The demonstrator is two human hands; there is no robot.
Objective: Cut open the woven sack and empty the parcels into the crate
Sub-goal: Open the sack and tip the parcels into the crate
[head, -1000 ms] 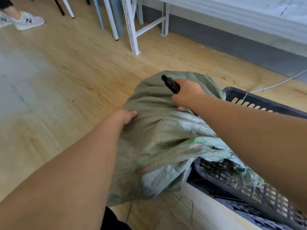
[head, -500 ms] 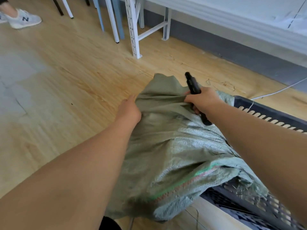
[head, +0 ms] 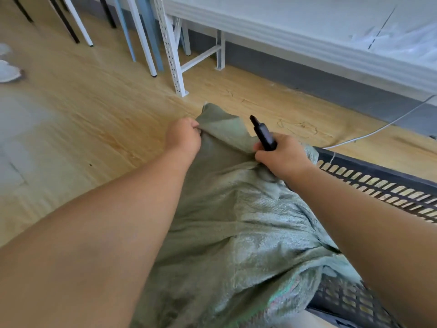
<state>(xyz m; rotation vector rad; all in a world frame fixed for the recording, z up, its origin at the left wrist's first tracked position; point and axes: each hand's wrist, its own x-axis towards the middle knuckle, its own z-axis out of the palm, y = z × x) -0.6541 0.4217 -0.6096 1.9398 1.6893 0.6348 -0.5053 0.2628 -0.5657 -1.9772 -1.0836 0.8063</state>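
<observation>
Hands, two: both grip one sack [head: 227,233]; right also holds one knife [head: 263,133].

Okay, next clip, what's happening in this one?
A person is bent over a green woven sack that lies draped over the edge of a dark slatted crate on a wooden floor. The left hand grips the far end of the sack, and the right hand bunches the fabric while also holding a black cutter. No parcels are visible, so it cannot be told whether they have come out of the sack.
</observation>
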